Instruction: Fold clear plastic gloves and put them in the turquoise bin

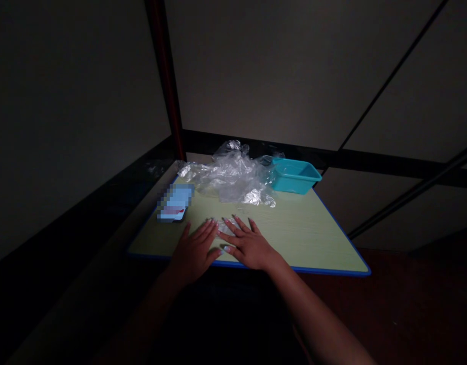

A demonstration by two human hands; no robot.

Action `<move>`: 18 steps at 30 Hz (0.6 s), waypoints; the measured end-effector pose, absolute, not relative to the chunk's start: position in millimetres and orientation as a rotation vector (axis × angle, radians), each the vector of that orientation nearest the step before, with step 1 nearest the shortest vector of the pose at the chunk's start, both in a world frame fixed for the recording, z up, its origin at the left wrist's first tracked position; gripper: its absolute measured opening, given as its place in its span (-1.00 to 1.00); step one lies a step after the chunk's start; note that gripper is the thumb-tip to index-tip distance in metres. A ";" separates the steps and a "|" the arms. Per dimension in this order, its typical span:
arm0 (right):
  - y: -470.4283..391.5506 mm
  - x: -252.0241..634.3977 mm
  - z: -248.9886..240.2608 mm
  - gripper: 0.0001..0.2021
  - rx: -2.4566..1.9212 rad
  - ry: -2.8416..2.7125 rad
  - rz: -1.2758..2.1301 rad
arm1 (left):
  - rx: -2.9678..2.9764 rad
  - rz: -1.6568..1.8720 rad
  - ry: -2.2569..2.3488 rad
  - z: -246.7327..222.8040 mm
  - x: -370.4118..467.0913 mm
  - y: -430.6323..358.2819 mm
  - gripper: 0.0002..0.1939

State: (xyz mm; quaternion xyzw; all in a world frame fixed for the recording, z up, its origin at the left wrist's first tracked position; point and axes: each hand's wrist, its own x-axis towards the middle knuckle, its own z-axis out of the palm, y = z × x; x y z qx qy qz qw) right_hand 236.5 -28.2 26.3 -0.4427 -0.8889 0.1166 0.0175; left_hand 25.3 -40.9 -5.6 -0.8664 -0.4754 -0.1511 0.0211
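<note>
Both hands lie flat near the front edge of a pale yellow-green table (313, 228) with a blue rim. Under the fingers is a small piece of clear plastic (228, 227), partly hidden by them. My left hand (197, 251) rests at its left side, fingers stretched forward and the thumb pointing right. My right hand (250, 246) has its fingers spread over the right part of the plastic. The two thumbs nearly meet. Beyond the hands lies a loose heap of crumpled clear plastic bags or film (233, 175).
A turquoise plastic basket (296, 182) stands at the back right, touching the plastic heap. At the left edge lies a phone (175, 204) with its screen lit, blurred in the picture. Dark-trimmed walls (256, 76) close in behind and to the left.
</note>
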 end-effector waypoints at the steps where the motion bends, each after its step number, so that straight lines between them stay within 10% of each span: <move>1: -28.2 236.6 27.1 -0.46 -1.375 -2.766 0.365 | -2.696 -0.420 -1.519 -5.3 25.4 -40.6 -0.41; 18: -27.5 239.4 22.9 -0.38 -1.483 -2.635 0.383 | -2.809 -0.279 -1.691 8.0 23.8 -33.0 -0.43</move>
